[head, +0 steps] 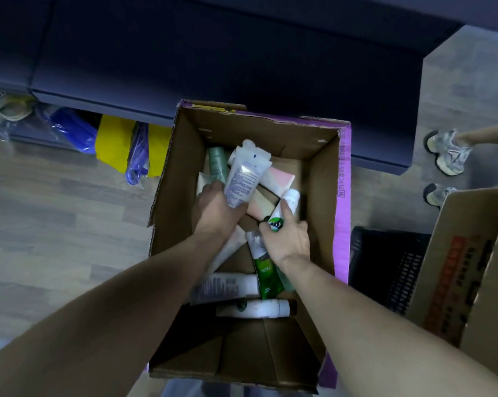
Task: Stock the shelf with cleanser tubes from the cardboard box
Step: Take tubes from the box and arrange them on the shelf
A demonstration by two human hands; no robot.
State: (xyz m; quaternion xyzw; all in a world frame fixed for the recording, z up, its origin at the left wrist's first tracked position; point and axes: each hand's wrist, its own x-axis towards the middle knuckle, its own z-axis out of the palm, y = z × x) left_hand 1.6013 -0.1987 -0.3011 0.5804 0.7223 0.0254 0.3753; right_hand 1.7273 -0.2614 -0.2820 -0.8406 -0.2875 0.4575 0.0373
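Both arms reach into cardboard box (319, 196) w/ loose tubes: left hand (216, 210) grips white tube (243, 179), right hand (288, 239) grips green-capped tube (285, 206).

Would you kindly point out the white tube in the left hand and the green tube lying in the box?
white tube (243, 174), head view, printed body.
green tube (266, 272), head view, green lower body.

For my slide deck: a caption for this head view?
Both hands in the cardboard box, left hand gripping a white tube, right hand another.
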